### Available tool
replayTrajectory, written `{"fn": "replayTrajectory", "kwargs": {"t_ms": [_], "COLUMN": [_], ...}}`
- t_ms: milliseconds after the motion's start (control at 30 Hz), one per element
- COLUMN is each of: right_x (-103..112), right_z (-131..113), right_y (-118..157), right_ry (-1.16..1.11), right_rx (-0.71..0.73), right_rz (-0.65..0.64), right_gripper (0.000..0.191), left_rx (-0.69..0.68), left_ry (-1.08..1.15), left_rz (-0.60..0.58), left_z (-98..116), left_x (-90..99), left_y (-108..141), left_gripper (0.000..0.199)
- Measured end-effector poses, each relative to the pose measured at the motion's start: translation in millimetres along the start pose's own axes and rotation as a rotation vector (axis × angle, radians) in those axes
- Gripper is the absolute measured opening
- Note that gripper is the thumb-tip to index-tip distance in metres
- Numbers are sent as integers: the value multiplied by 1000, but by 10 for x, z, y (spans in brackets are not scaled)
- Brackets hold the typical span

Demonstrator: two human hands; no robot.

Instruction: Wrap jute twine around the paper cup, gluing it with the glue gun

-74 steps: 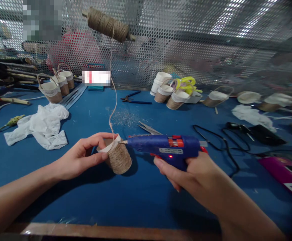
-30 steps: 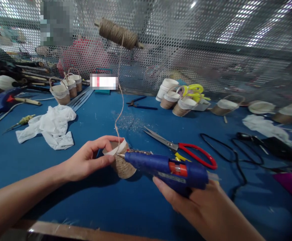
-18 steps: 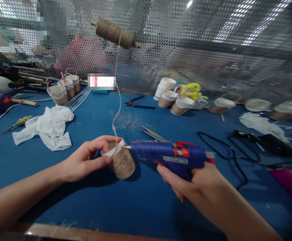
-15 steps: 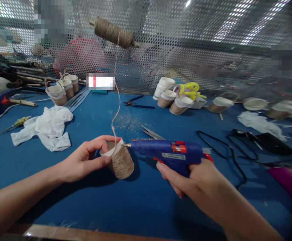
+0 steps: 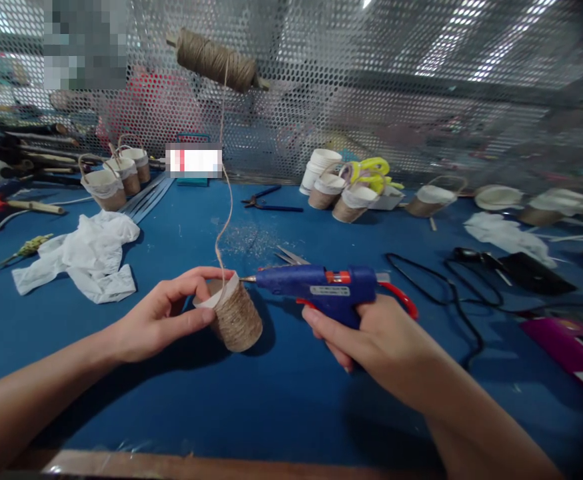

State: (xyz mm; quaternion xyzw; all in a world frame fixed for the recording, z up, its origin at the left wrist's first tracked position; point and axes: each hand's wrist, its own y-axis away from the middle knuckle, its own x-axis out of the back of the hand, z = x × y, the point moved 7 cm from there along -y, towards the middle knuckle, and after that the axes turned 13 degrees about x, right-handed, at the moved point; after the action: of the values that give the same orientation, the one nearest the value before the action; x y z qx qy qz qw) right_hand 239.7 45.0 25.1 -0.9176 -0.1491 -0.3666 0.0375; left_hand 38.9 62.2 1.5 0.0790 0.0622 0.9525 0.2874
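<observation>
Head view: L hand (image 5: 159,317) has a small tapered white paper cup wrapped in rough brown twine (image 5: 237,320) pinched at its rim — thumb on near side of the mouth, index finger stretched along the far side, a narrow hold w/ the cup wall btwn. Other L fingertips are partly hidden, can't tell exactly where they press. Cup sits just R of those fingers, tilted, mouth up & toward the L hand, base pointing down-R, so most of the wrapped body sticks out past the grip. Can't tell if the base edge touches the blue tabletop (image 5: 211,413).

Thin tan twine strand (image 5: 229,193) runs from the cup's rim, nr the L fingertips, up to a fat brown twine spool on a wooden stick (image 5: 216,60) in front of the perforated grey metal screen (image 5: 296,87).

R hand (image 5: 371,333) is wrapped round the handle of a blue plastic glue gun w/ red parts (image 5: 316,283) — firm hold, gun approx level, metal nozzle (image 5: 249,279) aimed L at the cup's rim, right by the twine; contact or tiny gap, can't tell.

Behind the gun, partly covered: red-handled steel scissors (image 5: 291,257). Farther back, blue-handled pliers (image 5: 271,200). Crumpled white lacy cloth (image 5: 91,247) lies L of the cup, well apart; black cable (image 5: 421,267) is R of the gun.
</observation>
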Motion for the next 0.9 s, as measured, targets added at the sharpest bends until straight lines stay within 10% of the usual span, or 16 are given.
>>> {"fn": "replayTrajectory", "kwargs": {"t_ms": [900], "right_x": [-6], "right_z": [-73], "right_y": [103], "right_ry": [39], "right_rx": [25], "right_rz": [28], "right_gripper": [41], "left_rx": [6], "left_ry": [13], "left_rz": [-7], "left_z": [1], "left_x": [-8], "left_y": [4], "left_gripper": [18]}}
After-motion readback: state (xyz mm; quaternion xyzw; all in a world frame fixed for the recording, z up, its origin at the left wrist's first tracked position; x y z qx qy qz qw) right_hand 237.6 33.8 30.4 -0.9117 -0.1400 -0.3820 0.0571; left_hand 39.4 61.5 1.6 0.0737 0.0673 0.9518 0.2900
